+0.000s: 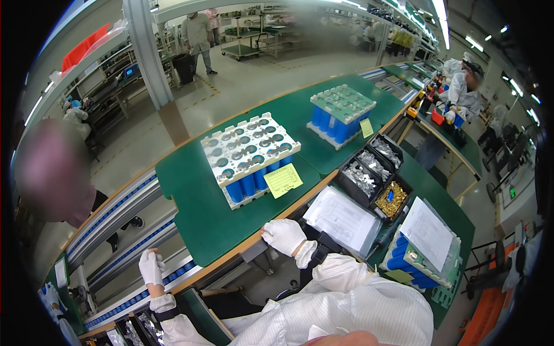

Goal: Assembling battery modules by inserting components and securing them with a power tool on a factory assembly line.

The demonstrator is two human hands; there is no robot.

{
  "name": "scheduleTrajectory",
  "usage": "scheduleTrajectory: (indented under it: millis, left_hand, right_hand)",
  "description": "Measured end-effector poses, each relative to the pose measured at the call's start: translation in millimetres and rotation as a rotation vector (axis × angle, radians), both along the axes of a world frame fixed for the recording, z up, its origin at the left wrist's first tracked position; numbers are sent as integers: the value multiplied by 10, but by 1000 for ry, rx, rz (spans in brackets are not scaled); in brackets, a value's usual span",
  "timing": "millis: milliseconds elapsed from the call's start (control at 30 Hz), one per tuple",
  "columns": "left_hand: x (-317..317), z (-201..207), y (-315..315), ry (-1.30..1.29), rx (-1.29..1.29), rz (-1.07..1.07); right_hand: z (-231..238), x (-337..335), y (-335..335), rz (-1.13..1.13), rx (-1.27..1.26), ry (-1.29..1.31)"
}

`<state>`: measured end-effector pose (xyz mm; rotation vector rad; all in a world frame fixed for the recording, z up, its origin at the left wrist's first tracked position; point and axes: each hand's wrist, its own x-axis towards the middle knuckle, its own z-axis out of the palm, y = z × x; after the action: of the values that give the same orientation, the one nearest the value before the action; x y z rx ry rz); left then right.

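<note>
The right hand (283, 235), in a white fabric glove, lies with its fingers together and curled over the near wooden edge of the green rectangular carrier board (196, 213), gripping that edge. The left hand (151, 267), also white-gloved, is raised over the blue-roller conveyor rail (144, 291); its fingers are loosely bent and close together, and whether it pinches anything is too small to tell.

On the board, well apart from the right hand, stands a pack of blue cylindrical battery cells under a white plastic grid frame (249, 154), with a yellow paper tag (283, 179) leaning at its near corner. The board's near-left half is bare green surface. A 2nd green board (340, 138) beyond carries a similar blue cell pack with a white top frame (341, 113).

To the right sit a clear sleeve of white papers (341, 219), black plastic bins of metal parts (375, 173), and a 3rd blue cell pack under a white sheet (424, 248). The picture's rim bends and darkens; a blurred person fills the left edge.
</note>
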<state>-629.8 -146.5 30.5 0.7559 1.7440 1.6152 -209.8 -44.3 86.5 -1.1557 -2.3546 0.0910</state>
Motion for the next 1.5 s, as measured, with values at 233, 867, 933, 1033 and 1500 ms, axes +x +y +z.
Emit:
scheduleTrajectory:
  millis: [233, 867, 933, 1033, 1500]
  left_hand:
    - [-111, -103, 13, 10, -6, -31]
    - [-153, -141, -20, 49, -7, -14]
    - [-70, -116, -9, 53, 37, -35]
    - [2, -33, -22, 56, 26, -17]
    - [156, 197, -76, -24, 7, 16]
  right_hand:
    - [16, -2, -7, 16, -17, 5]
    - [1, -29, 21, 32, -18, 17]
    - [-35, -1, 27, 15, -7, 32]
    - [-12, -21, 3, 3, -20, 35]
    - [-16, -74, -5, -24, 72, -3]
